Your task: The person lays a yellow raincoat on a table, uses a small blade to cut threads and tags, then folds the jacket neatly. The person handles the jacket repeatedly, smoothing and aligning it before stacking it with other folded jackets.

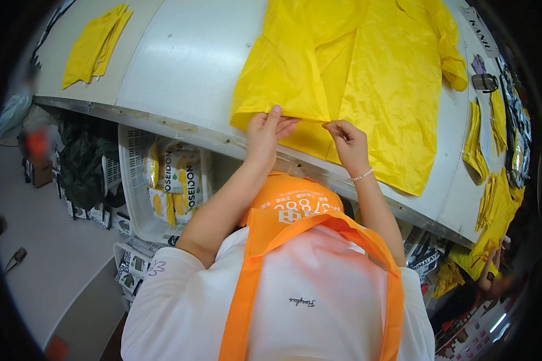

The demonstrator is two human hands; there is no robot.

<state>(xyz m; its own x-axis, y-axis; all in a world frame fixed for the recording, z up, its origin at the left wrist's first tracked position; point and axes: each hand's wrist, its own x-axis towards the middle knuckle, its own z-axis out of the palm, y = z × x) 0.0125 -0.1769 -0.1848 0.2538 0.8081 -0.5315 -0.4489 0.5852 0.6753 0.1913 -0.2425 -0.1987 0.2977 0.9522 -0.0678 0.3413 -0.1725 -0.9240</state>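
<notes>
The right hand's [350, 143] thumb and forefinger are pinched shut on the front edge of a glossy, thinly creased yellow raincoat [388, 90], while the left hand's [267, 131] loosely bent fingers grip its straight hem; the coat lies spread on a smooth metal-topped table [190, 57], its lower part at the near edge, with flat folded yellow pieces [95, 47] farther left and a slotted white plastic basket [132, 189] below

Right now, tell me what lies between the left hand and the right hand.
In the head view, an edge of the yellow garment runs from the left hand to the right hand.
</notes>
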